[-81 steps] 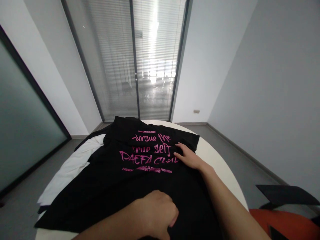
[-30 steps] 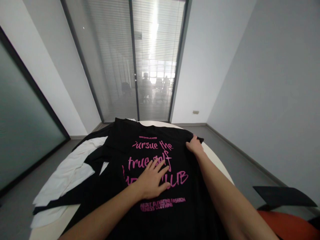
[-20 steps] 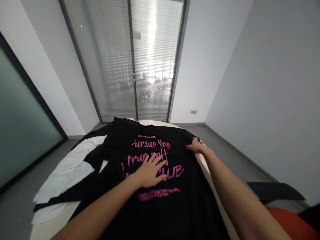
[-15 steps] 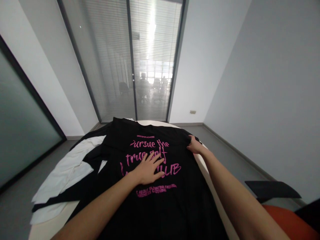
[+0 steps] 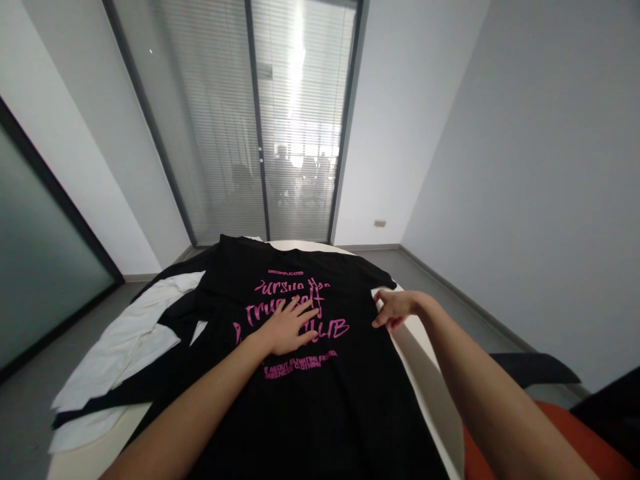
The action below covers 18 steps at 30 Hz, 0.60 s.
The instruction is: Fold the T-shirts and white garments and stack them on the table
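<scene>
A black T-shirt (image 5: pixel 320 413) with pink lettering lies spread over a table, its neckline at the far side. My left hand (image 5: pixel 287 327) rests flat on the print, fingers spread, covering some letters. At the shirt's right side, just below the sleeve (image 5: pixel 373 268), is my right hand (image 5: pixel 397 309). Its thumb and forefinger are bent and apart, with their tips at the cloth edge and a pale gap between them. The other right fingers are mostly hidden.
White garments (image 5: pixel 127 333) and dark clothing (image 5: pixel 120 393) lie layered at the left, hanging toward the table's edge. The pale table (image 5: pixel 425 353) shows along the right. An orange chair seat (image 5: pixel 487 447) stands close at lower right. Glass panels with blinds (image 5: pixel 300 167) face me.
My right hand has let go of the right sleeve area and come down to the shirt's side edge. The sleeve now lies flatter. My left hand stays on the print.
</scene>
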Each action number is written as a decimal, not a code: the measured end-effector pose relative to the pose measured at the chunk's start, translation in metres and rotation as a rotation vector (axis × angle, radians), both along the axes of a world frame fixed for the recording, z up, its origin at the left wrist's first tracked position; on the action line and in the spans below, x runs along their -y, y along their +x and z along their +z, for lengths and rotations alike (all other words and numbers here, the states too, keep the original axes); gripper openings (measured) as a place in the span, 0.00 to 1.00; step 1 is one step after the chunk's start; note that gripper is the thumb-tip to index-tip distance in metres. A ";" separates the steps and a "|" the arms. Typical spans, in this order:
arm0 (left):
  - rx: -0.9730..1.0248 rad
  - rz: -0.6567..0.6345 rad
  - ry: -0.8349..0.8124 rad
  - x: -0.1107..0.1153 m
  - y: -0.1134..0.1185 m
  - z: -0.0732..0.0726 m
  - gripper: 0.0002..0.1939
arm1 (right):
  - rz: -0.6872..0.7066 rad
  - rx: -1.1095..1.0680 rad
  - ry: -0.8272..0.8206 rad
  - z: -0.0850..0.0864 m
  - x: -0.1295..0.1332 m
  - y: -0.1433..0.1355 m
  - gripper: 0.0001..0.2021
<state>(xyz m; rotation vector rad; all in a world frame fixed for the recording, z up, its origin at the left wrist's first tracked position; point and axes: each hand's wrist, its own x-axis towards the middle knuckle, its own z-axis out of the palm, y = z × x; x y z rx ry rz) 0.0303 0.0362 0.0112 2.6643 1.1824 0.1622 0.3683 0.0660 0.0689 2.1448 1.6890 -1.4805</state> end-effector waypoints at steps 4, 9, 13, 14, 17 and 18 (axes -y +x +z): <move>-0.003 0.028 0.001 -0.006 -0.001 0.001 0.34 | -0.026 0.019 0.108 -0.003 0.000 0.000 0.29; 0.061 -0.027 0.129 0.014 0.012 0.018 0.27 | 0.129 0.053 -0.114 0.000 0.002 -0.001 0.24; 0.203 -0.385 0.050 0.059 0.031 0.036 0.29 | 0.228 0.219 -0.235 0.003 0.003 0.000 0.17; 0.203 -0.503 0.025 0.072 0.036 0.037 0.31 | 0.243 0.268 -0.256 0.003 0.003 0.001 0.15; 0.135 -0.701 0.019 0.108 0.048 0.031 0.32 | 0.235 0.341 -0.268 0.006 0.001 0.003 0.12; 0.111 -0.750 0.028 0.117 0.051 0.028 0.32 | 0.225 0.332 -0.259 0.007 0.000 0.003 0.13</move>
